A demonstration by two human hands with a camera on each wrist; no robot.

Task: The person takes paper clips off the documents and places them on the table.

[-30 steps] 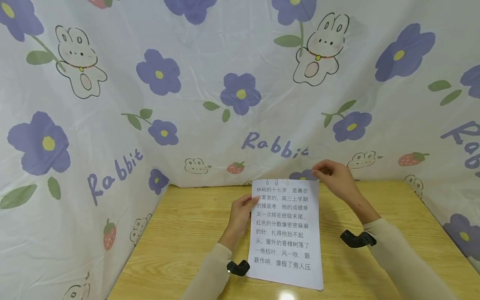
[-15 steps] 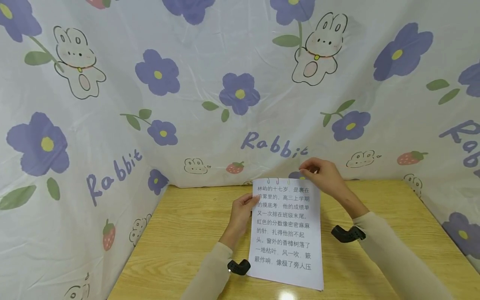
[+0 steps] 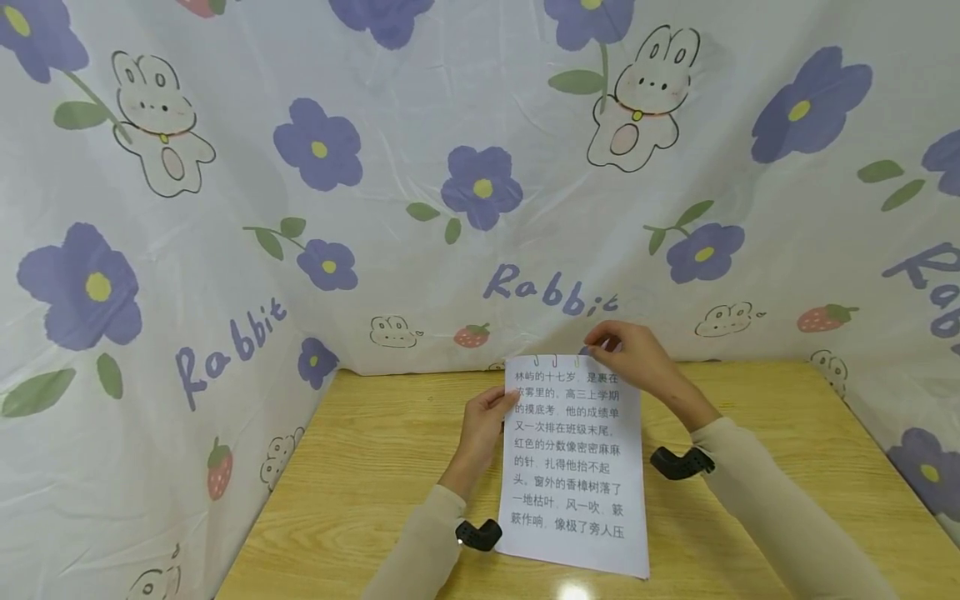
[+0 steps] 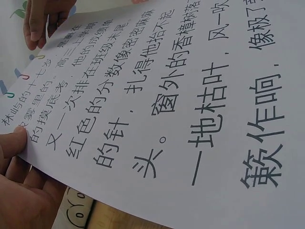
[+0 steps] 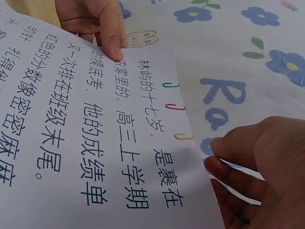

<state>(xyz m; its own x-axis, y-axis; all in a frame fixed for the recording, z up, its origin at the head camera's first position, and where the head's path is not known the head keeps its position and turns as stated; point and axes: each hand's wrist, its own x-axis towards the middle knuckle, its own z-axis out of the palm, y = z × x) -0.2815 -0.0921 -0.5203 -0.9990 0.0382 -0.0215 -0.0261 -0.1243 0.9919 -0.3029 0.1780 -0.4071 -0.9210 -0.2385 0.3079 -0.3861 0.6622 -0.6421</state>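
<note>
Large printed Chinese characters cover the white sheets of paper (image 3: 566, 467), which are tilted up over the table; a second layer peeks out at the lower corner. My left hand (image 3: 480, 429) grips their left edge, thumb (image 5: 113, 47) in front and fingers behind. Along the top edge sit a green paper clip (image 5: 170, 85), a red paper clip (image 5: 175, 107) and a yellow paper clip (image 5: 183, 136). Just right of the yellow one, my right hand (image 3: 637, 358) has thumb and index fingertips close together at the paper's top edge. Whether anything small is between them is hidden.
A wooden table (image 3: 360, 483) lies underneath. Behind and to the sides hangs a white curtain (image 3: 405, 242) printed with rabbits, purple flowers and strawberries, close to the table's back edge. Each wrist carries a black camera mount (image 3: 681, 462).
My right hand has moved left along the paper's top edge, from the right corner to beside the yellow clip. The left hand and the paper have stayed nearly still.
</note>
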